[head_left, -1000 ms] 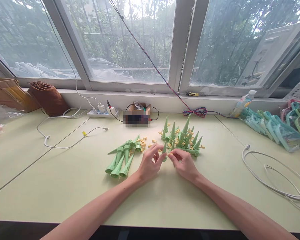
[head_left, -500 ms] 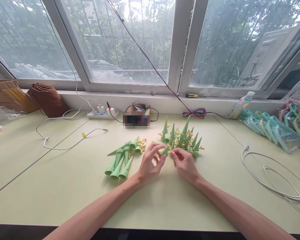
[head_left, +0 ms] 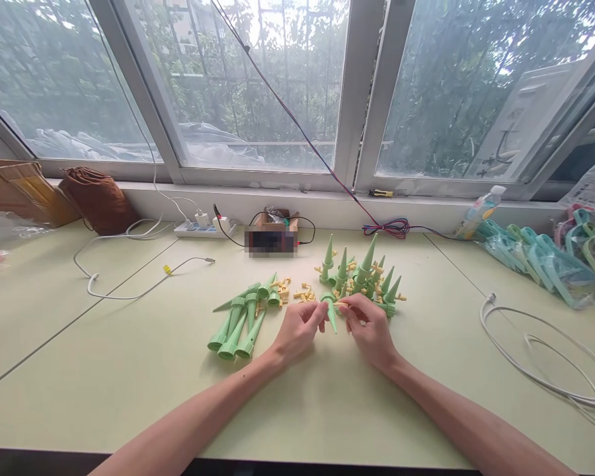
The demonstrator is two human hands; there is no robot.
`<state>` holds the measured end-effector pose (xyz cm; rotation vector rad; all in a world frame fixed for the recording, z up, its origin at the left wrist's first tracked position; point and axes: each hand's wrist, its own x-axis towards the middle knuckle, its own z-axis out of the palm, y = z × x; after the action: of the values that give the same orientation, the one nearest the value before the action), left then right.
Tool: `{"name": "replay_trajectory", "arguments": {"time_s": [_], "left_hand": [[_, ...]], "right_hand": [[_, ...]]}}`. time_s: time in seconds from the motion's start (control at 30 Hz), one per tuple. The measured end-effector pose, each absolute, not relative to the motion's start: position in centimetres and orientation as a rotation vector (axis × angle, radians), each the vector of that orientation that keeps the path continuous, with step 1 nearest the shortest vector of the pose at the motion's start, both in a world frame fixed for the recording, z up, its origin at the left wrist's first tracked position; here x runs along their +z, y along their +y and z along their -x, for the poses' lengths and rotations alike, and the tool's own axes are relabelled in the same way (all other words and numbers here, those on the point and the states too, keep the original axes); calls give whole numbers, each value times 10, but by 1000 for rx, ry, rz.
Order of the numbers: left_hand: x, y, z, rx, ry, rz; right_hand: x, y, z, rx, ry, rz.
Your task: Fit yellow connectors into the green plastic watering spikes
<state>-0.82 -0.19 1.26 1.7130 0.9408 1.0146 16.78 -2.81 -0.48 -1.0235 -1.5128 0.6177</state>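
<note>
Between my hands is a green plastic plant watering spike [head_left: 332, 316], its tip pointing down toward me. My left hand [head_left: 300, 325] pinches it near its collar. My right hand [head_left: 370, 330] pinches a small yellow valve [head_left: 341, 305] at the spike's side; whether the valve sits in the spike I cannot tell. Just beyond my right hand stand several green spikes [head_left: 364, 268], many with yellow valves on them. Left of my left hand lie several green spikes [head_left: 238, 325] without visible valves. Loose yellow valves [head_left: 305, 293] lie behind my left hand.
A power strip [head_left: 203, 229] and a small box [head_left: 276, 217] with a blurred dark device stand by the window. White cables [head_left: 143, 292] lie left, another coiled cable [head_left: 540, 377] right. Bagged teal items [head_left: 540, 258] and a bottle [head_left: 480, 210] are at the right back.
My left hand has gone from spread fingers to a pinch on the spike. The spike's tip, which pointed up, now points down toward me. My right hand keeps its pinch on the valve.
</note>
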Motion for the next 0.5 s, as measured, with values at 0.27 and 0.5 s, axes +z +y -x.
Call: {"name": "replay_trajectory", "arguments": {"time_s": [0.27,0.5], "left_hand": [[9,0,11,934,914,-1729],[5,2,12,914,881,-1756]], "right_hand": [[-5,-28,-168,693,-1491,1035],[-8,-27,-169,723,-1492,1067]]}}
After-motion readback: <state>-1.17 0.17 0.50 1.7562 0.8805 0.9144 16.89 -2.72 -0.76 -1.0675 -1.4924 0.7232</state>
